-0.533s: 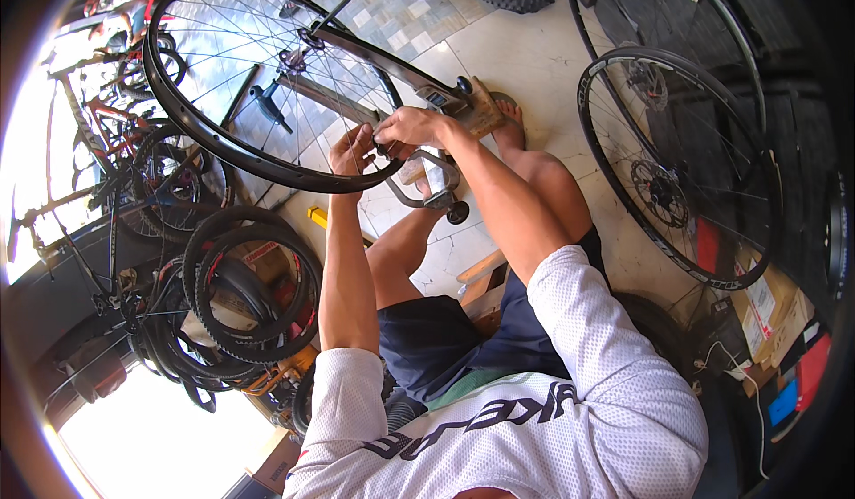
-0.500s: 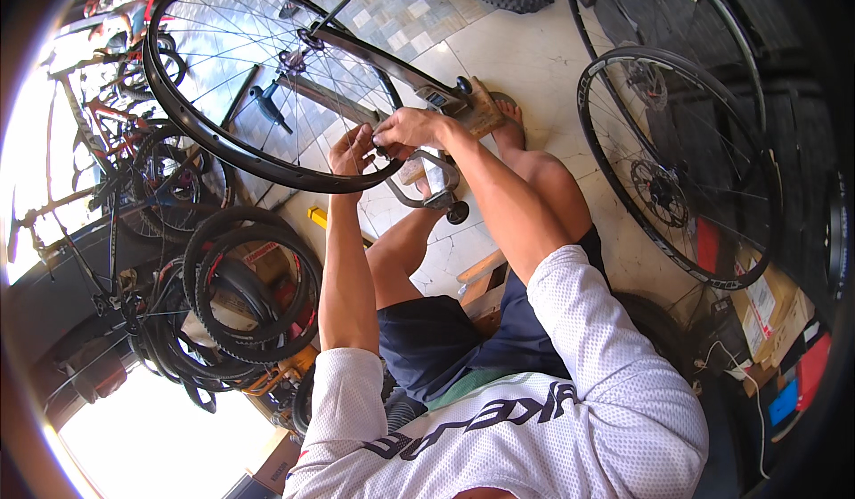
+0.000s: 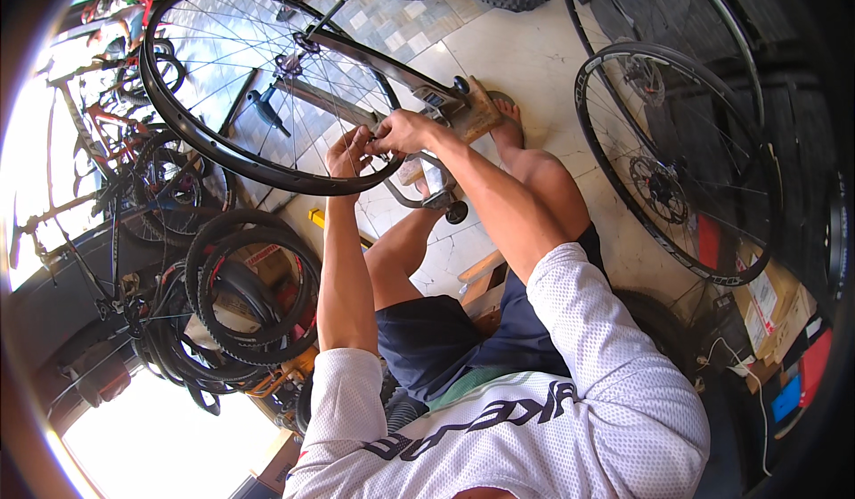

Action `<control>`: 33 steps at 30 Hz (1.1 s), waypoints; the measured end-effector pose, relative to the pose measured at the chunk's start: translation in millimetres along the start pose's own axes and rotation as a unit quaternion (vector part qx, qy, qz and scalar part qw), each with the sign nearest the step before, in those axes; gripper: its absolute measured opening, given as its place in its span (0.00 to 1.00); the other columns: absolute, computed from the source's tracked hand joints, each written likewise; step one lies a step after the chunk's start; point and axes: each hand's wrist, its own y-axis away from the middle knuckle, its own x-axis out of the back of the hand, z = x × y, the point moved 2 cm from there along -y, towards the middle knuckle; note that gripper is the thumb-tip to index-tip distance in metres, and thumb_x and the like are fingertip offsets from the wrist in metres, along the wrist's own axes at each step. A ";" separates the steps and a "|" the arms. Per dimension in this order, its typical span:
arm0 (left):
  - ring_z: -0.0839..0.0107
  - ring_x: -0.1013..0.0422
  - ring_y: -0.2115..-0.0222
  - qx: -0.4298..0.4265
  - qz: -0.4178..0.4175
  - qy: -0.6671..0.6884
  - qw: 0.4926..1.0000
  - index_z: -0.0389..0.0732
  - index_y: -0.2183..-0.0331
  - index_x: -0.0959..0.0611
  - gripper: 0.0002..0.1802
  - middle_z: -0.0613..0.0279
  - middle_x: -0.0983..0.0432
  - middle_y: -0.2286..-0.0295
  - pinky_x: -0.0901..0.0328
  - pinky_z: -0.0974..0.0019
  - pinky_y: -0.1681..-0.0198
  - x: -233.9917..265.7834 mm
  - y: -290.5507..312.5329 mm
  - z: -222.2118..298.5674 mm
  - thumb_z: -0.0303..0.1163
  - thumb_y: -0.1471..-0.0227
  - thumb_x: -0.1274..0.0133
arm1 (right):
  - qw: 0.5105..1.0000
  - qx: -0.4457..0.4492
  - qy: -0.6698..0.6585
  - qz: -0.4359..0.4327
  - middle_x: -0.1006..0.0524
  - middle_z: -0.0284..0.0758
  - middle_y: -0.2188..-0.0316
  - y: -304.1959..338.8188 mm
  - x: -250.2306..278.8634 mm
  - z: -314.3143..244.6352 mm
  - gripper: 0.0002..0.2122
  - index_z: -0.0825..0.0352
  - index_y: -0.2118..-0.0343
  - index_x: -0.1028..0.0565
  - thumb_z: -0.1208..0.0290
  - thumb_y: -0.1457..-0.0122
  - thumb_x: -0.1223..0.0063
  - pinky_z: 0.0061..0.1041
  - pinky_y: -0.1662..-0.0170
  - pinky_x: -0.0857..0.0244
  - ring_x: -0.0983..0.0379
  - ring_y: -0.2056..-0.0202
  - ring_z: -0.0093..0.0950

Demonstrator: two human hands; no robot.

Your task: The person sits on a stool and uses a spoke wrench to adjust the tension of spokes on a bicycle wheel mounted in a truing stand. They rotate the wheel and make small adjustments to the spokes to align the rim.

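In the head view, the bicycle wheel (image 3: 288,64) hangs at the far left, its hub carried near the end of a metal stand arm (image 3: 387,64), presumably so the rim (image 3: 258,169) is free to turn while its near edge lies within easy reach. The left hand (image 3: 349,152) is at that near edge among the spokes, fingers curled inward; the rim appears to cross over its wrist, which would let it work from inside the wheel. The right hand (image 3: 401,132) comes in from the right with bent fingers that reach toward the left fingertips, likely because both attend to one small spot. Whether either hand pinches a spoke or a small part, I cannot tell. Just nearer than the hands, a curved metal bracket (image 3: 398,196) ends in a black knob (image 3: 456,212), probably for setting its position by hand. The person's knees are spread, likely to leave room for the stand between them. A blue-handled tool (image 3: 264,110) shows beyond the spokes. A pile of tyres (image 3: 200,272) lies to the left, and a wheel with a disc rotor (image 3: 588,125) stands to the right, both outside the working spot.
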 end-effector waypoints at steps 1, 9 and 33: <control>0.78 0.26 0.68 -0.001 0.008 -0.001 1.000 0.39 0.55 0.19 0.23 0.68 0.20 0.66 0.34 0.73 0.63 0.8 0.3 -0.6 0.46 0.44 0.40 | 1.000 -0.001 0.006 0.004 0.21 0.34 0.78 1.4 -0.7 -2.6 0.23 0.71 0.71 0.20 0.50 0.49 0.33 0.21 0.74 0.32 0.27 0.80 0.21; 0.72 0.26 0.58 0.008 0.004 -0.005 1.000 0.40 0.52 0.21 0.25 0.63 0.21 0.59 0.35 0.69 0.59 1.5 5.2 1.8 0.47 0.43 0.42 | 0.987 0.043 -0.039 0.148 0.21 0.33 0.79 -3.1 20.2 -6.8 0.18 0.71 0.68 0.18 0.57 0.48 0.35 0.22 0.74 0.32 0.27 0.80 0.21; 0.72 0.26 0.68 -0.126 0.084 -0.099 0.984 0.35 0.51 0.22 0.32 0.59 0.18 0.70 0.36 0.67 0.59 27.5 82.9 114.0 0.55 0.41 0.49 | 0.963 0.062 0.042 0.259 0.21 0.37 0.80 -5.0 27.3 -0.2 0.20 0.68 0.76 0.20 0.50 0.50 0.40 0.30 0.69 0.33 0.25 0.76 0.30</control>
